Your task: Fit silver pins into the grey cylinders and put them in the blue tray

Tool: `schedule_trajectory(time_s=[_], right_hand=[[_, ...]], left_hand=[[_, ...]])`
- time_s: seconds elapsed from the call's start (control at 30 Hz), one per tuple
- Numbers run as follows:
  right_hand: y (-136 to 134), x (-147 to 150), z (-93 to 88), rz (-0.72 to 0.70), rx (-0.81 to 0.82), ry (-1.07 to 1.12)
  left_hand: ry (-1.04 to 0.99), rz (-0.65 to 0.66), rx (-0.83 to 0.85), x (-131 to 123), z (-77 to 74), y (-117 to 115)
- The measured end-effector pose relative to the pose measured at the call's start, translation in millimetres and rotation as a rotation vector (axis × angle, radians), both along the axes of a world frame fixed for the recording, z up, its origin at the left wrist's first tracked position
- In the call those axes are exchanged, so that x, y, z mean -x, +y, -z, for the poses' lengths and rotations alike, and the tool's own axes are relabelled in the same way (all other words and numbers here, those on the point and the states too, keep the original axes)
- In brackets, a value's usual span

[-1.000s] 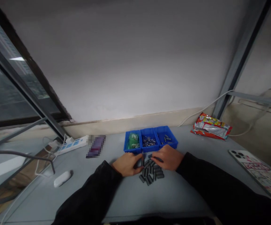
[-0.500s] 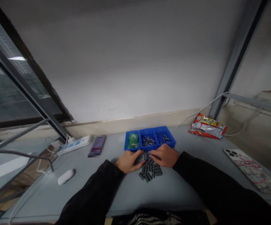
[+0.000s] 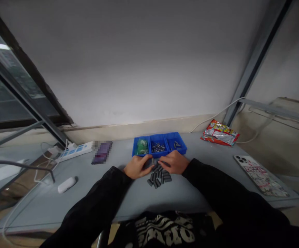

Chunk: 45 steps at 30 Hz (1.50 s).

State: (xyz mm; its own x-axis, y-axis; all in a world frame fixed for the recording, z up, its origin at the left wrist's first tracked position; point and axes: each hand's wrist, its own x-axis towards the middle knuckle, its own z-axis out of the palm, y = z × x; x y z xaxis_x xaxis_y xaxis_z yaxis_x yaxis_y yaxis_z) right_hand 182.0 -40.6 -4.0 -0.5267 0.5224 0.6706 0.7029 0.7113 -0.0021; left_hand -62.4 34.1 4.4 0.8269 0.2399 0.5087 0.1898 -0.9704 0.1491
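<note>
Left hand (image 3: 138,167): just below the middle of the picture; thumb and pointer finger pinch a small tube (image 3: 153,161) that looks like it stands up.
Right hand (image 3: 174,162): near the left one, fingers bent and pointing at the tube; I cannot tell if it grips something.
Black sleeves (image 3: 224,193): they come up from the lower left and lower right and lean in to the middle.
Tube pile (image 3: 159,177): dark gray tubes lie on the desk (image 3: 141,201), just below the fingertips.
Room in front: gray desk shows under the pile, between the sleeves, down to the near edge at the bottom.
Blue box (image 3: 181,151): just above the hands, with three parts in a row.
Left part: green stuff with pale bits.
Middle part: many thin, shiny pins (image 3: 158,147).
Right part: a few small pieces.
Room at the sides: desk shows left to a blurry purple thing (image 3: 102,152), and right to a phone (image 3: 260,175).
Back edge: by the wall (image 3: 139,69), above the box; a shiny packet (image 3: 220,133) lies near it, right.
Far left: white case (image 3: 66,185), power strip (image 3: 78,151).
</note>
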Motion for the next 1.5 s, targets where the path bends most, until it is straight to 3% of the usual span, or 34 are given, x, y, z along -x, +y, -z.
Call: schedule_trajectory(time_s=[0.6,0.77,0.9,1.17,1.5], right_hand=[[-2,2,1.8,-0.031,0.010,-0.049],[-3,2,-0.1,-0.027,0.034,-0.048],[-4,4,1.1,-0.015,0.085,-0.010],[-6,13,10.2,0.017,0.229,0.067],[-1,14,19.6,0.057,0.173,0.149]], left_hand=[[-0.085,0.042,-0.035,-5,1.1,-2],[-0.127,0.131,-0.017,-8,-1.9,-4],[-0.163,0.177,-0.024,-9,0.3,-2],[-0.216,0.150,-0.018,-5,8.2,-3],[-0.230,0.185,0.177,-3,-1.1,-8]])
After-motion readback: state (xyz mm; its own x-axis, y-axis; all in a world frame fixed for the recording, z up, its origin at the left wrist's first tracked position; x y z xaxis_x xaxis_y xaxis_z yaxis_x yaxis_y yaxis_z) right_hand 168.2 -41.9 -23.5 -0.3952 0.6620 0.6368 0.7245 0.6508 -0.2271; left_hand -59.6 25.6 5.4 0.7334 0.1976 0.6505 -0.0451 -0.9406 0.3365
